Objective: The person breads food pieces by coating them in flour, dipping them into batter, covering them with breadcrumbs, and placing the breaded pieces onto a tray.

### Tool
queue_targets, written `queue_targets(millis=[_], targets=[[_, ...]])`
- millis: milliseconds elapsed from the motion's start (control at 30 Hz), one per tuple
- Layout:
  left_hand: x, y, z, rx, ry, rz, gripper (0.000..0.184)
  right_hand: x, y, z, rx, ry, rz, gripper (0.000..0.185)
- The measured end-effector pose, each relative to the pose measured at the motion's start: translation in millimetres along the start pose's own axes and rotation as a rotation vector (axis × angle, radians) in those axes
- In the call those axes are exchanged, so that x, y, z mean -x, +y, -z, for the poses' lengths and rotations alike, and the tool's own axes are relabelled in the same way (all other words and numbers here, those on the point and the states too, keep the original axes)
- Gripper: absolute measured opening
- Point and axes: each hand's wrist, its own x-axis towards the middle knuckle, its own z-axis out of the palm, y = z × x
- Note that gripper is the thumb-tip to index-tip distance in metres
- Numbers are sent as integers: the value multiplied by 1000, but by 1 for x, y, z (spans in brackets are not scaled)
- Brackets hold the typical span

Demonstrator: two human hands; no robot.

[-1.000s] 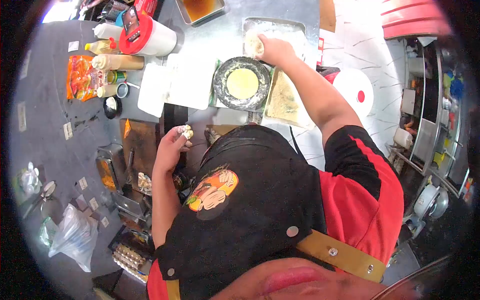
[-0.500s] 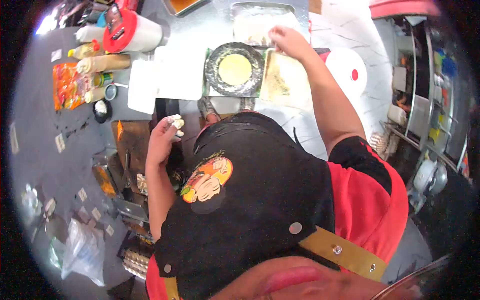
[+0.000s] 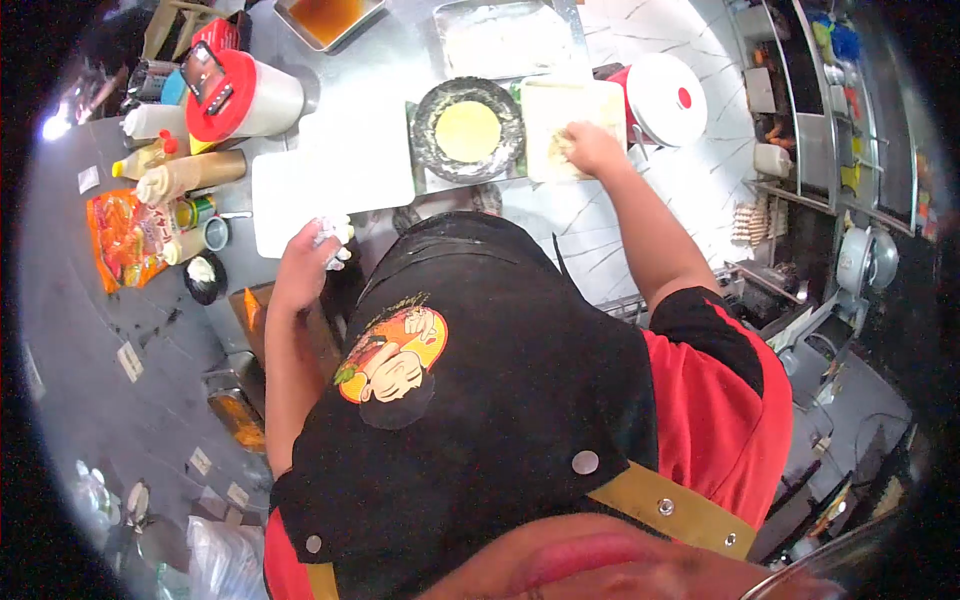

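Note:
My left hand [image 3: 303,262] is closed around a white lumpy piece [image 3: 338,238], which shows at its fingertips beside the lower edge of the white boards [image 3: 355,150]. My right hand [image 3: 592,148] reaches down into the pale rectangular tray [image 3: 540,100], its fingers bent together at a patch of beige crumbs [image 3: 556,152]; what they hold, if anything, is hidden. Between the boards and that tray sits a black round bowl [image 3: 425,120], smeared with white, with yellow liquid [image 3: 468,132] inside. Behind them lies a metal tray [image 3: 440,45] of white powder [image 3: 505,35].
Left of the boards stand a red-lidded white tub [image 3: 270,95], sauce bottles [image 3: 195,175] and an orange packet [image 3: 125,240]. A metal pan of brown liquid [image 3: 325,15] is at the back. To the right is a white-lidded red container [image 3: 667,100].
My right hand has come down from the white-powder tray into the crumb tray. My left hand has moved slightly up and left, still holding the white piece. The view has shifted.

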Motion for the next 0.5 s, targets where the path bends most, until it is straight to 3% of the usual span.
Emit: queue_targets(millis=[133,167,200,267,300,400,433,500], targets=[[18,3,33,-137,25,14,30,-1,11,-3,-93,-22,16,33],[21,0,43,-197,30,-2,30,2,16,-4,-266,-15,-32,29],[24,-4,52,-255,36,-16,31,3,20,-7,-588,11,-118,28],[27,-17,63,-65,9,-7,32,4,15,-8,-1233,64,-288,27],[27,-22,67,29,-4,-3,33,6,17,-6,-1619,-6,-219,26],[25,-23,75,3,-7,38,35,6,-13,20,-1952,75,-94,30],[26,-17,73,-25,-1,46,35,-8,-4,18,-1953,-22,19,33],[25,1,62,-73,17,67,35,-38,-14,28,-1852,-30,5,35]])
